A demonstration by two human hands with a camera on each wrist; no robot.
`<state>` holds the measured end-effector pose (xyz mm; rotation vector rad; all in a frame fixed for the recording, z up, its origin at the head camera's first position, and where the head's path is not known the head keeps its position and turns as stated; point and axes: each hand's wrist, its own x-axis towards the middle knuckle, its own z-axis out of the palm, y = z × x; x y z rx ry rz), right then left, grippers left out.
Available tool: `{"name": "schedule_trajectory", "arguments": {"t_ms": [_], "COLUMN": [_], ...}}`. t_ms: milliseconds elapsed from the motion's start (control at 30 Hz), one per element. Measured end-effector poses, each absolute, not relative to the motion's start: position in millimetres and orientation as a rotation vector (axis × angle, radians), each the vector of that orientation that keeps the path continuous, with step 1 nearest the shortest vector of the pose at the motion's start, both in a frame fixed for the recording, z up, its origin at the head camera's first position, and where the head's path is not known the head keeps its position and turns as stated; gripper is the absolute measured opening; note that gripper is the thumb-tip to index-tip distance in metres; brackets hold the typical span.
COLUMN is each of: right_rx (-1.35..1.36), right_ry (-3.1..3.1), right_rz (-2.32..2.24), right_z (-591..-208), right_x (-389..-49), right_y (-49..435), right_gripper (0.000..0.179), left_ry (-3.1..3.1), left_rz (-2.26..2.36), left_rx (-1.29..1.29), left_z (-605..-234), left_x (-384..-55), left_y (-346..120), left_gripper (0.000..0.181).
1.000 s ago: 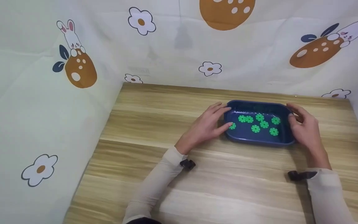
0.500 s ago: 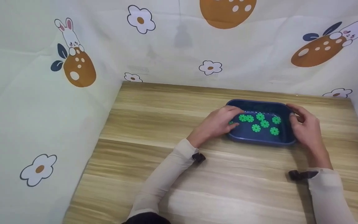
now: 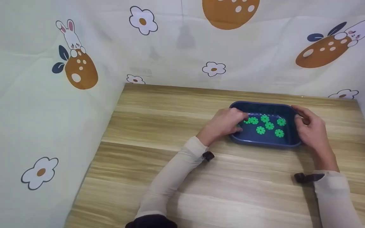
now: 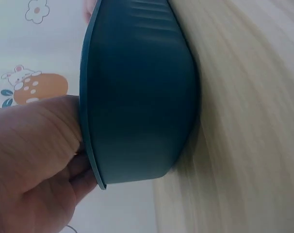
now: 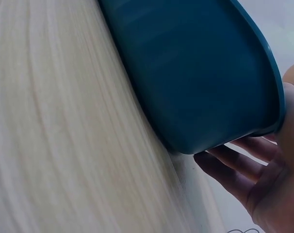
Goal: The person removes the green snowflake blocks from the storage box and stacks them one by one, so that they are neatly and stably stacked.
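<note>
A deep blue plastic tub (image 3: 265, 144) stands on the wooden table, with several green notched snowflake discs (image 3: 260, 130) lying flat on its floor. My left hand (image 3: 225, 122) reaches over the tub's left end, fingers bent down inside. A bit of green shows beside its thumb; I cannot tell whether the fingers pinch that disc. In the left wrist view the tub wall (image 4: 137, 97) hides those fingertips. My right hand (image 3: 312, 129) grips the opposite end, thumb over the rim. Its fingers (image 5: 234, 160) lie against the outside in the right wrist view.
The wood-grain table (image 3: 157, 126) extends left and in front of the tub. Behind it hangs a pale cloth (image 3: 169, 57) printed with rabbits and flowers, and similar cloth covers both sides. A black wrist camera (image 3: 208, 155) sits on my left cuff.
My left hand has moved right, from the tub's left rim to inside it, and its fingers have bent lower, covering the leftmost discs. The right hand and tub stay put.
</note>
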<state>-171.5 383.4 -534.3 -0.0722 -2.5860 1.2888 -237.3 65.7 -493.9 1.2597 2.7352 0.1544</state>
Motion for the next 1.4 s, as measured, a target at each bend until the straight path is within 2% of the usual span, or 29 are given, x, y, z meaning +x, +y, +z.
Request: {"name": "schedule_trajectory", "arguments": {"t_ms": [267, 467, 1400], "right_rx": [-0.067, -0.064, -0.070], "right_ry": [-2.622, -2.615, -2.600], "right_rz": [1.279, 1.272, 1.268], "right_z": [-532, -533, -534], "right_x": [-172, -173, -171], "right_y": [381, 382, 383], "right_gripper": [0.041, 0.040, 0.040], "left_ry": [2.857, 2.893, 2.833], "left_rz": [-0.157, -0.309, -0.349], "left_rx": [1.232, 1.196, 1.223], "left_z": [-495, -493, -491], "left_x": [-229, -225, -227], "left_y": [77, 83, 89], "left_gripper": [0.017, 0.019, 0.022]}}
